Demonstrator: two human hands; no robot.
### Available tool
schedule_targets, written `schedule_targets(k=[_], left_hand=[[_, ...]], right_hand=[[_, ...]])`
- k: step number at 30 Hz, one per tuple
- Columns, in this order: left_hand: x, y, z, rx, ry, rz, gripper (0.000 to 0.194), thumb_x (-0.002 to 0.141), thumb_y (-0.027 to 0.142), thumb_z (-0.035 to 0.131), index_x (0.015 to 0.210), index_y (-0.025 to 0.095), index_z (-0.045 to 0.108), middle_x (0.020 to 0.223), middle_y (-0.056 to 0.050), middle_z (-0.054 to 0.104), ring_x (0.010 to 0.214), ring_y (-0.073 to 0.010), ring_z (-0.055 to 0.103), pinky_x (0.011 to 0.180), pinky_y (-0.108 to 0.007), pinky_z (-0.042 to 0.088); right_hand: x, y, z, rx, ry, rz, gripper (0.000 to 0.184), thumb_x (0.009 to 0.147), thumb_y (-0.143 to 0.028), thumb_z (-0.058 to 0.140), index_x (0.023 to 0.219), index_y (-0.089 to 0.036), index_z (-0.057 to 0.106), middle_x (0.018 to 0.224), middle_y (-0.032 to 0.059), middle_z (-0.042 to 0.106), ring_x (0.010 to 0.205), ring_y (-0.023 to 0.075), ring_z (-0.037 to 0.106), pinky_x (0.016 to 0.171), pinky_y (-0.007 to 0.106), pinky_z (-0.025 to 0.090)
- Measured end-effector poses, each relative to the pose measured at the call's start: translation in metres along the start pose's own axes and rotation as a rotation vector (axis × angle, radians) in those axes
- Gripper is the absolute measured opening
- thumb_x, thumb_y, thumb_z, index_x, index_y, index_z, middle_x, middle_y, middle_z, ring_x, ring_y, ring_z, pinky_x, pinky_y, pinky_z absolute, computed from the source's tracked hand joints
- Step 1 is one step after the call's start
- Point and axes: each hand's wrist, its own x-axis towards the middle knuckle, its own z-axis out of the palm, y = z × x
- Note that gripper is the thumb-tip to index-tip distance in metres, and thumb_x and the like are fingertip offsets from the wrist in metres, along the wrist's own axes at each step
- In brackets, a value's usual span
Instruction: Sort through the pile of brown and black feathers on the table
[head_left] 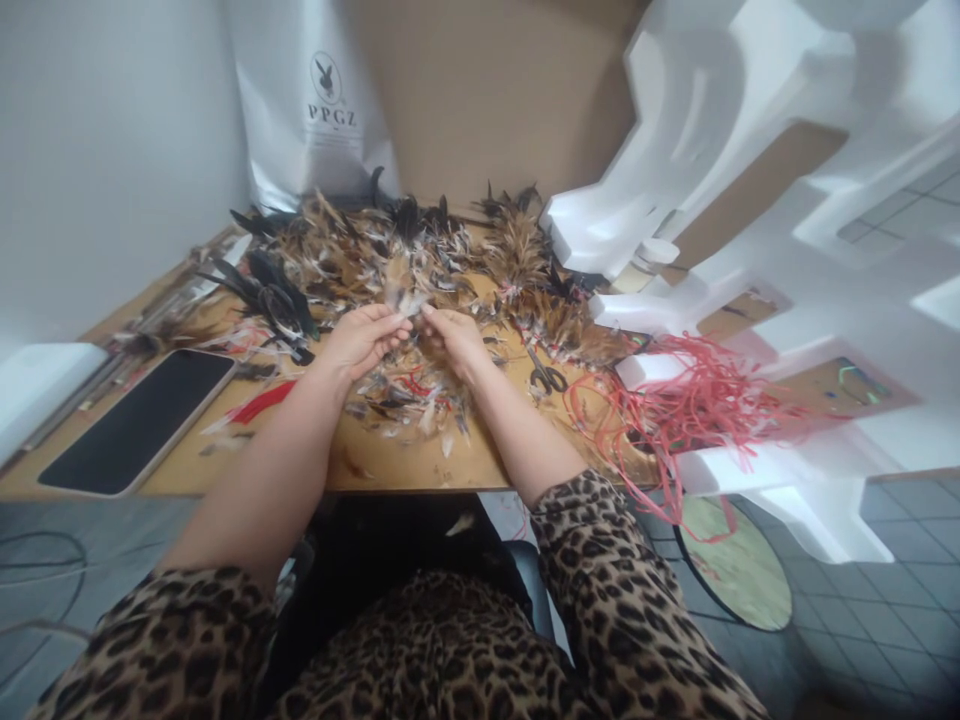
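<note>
Close together over the middle of the table [480, 455], my left hand [367, 338] and my right hand [451, 338] both pinch a small light-brown feather [406, 285] with a pale, fluffy base. Its tip points away from me, and the base is partly hidden by my fingers. Just beyond lies a heap of brown, white and black feathers [330, 245]. Loose feathers [435, 410] are scattered on the tabletop below my hands, with red strands among them. To the right of my right hand rests a pair of scissors with dark handles [549, 378].
A phone [142, 420] lies at the left, near a red strip [259, 402]. Long black feathers [270, 295] sit behind it. Bundled brown feathers [517, 245] stand at the back. Pink-red ribbon strands [690, 400] spill over white foam pieces [750, 460] at the right. A printed bag [315, 150] stands behind.
</note>
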Motion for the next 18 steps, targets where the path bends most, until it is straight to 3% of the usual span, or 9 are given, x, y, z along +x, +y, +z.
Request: schedule_targets(k=[2, 4, 8, 12, 18], left_hand=[[-0.0011, -0.0013, 0.0012, 0.075, -0.031, 0.012, 0.009, 0.066, 0.013, 0.071, 0.071, 0.008, 0.065, 0.066, -0.006, 0.068, 0.052, -0.0070, 0.061, 0.052, -0.013, 0.048], [-0.0019, -0.0023, 0.0019, 0.122, -0.043, 0.011, 0.012, 0.064, 0.015, 0.073, 0.072, 0.008, 0.066, 0.065, -0.006, 0.068, 0.052, -0.0073, 0.061, 0.051, -0.013, 0.048], [-0.0020, -0.0031, 0.0015, 0.124, -0.031, -0.012, 0.016, 0.063, 0.018, 0.074, 0.073, 0.008, 0.067, 0.069, -0.007, 0.069, 0.053, -0.0084, 0.063, 0.048, -0.013, 0.047], [-0.0017, -0.0034, 0.0007, 0.124, -0.013, -0.091, 0.016, 0.064, 0.017, 0.073, 0.075, 0.008, 0.066, 0.073, -0.008, 0.070, 0.055, -0.0094, 0.064, 0.047, -0.013, 0.047], [-0.0021, -0.0042, 0.0012, 0.176, -0.021, -0.136, 0.015, 0.066, 0.016, 0.072, 0.077, 0.007, 0.067, 0.071, -0.009, 0.070, 0.055, -0.0090, 0.064, 0.048, -0.013, 0.047]], right_hand=[[-0.0022, -0.0019, 0.0038, 0.182, -0.079, 0.137, 0.037, 0.064, -0.050, 0.067, 0.065, -0.016, 0.052, 0.052, -0.0068, 0.045, 0.040, 0.0018, 0.028, 0.040, 0.018, 0.017], [-0.0034, -0.0023, 0.0064, 0.281, -0.098, 0.161, 0.037, 0.058, -0.043, 0.073, 0.062, -0.016, 0.047, 0.050, -0.0079, 0.045, 0.039, 0.0012, 0.029, 0.039, 0.017, 0.016], [-0.0021, 0.0012, 0.0073, 0.250, -0.030, 0.047, 0.032, 0.057, -0.039, 0.073, 0.061, -0.016, 0.050, 0.044, -0.0092, 0.043, 0.040, 0.0024, 0.031, 0.041, 0.017, 0.020], [0.0003, 0.0036, 0.0051, 0.115, 0.021, -0.112, 0.027, 0.059, -0.037, 0.072, 0.062, -0.014, 0.058, 0.054, -0.0062, 0.054, 0.050, 0.0034, 0.041, 0.051, 0.018, 0.032], [0.0029, 0.0058, 0.0014, -0.016, 0.003, -0.189, 0.024, 0.062, -0.037, 0.069, 0.062, -0.014, 0.061, 0.058, -0.0048, 0.056, 0.057, 0.0065, 0.047, 0.062, 0.021, 0.038]])
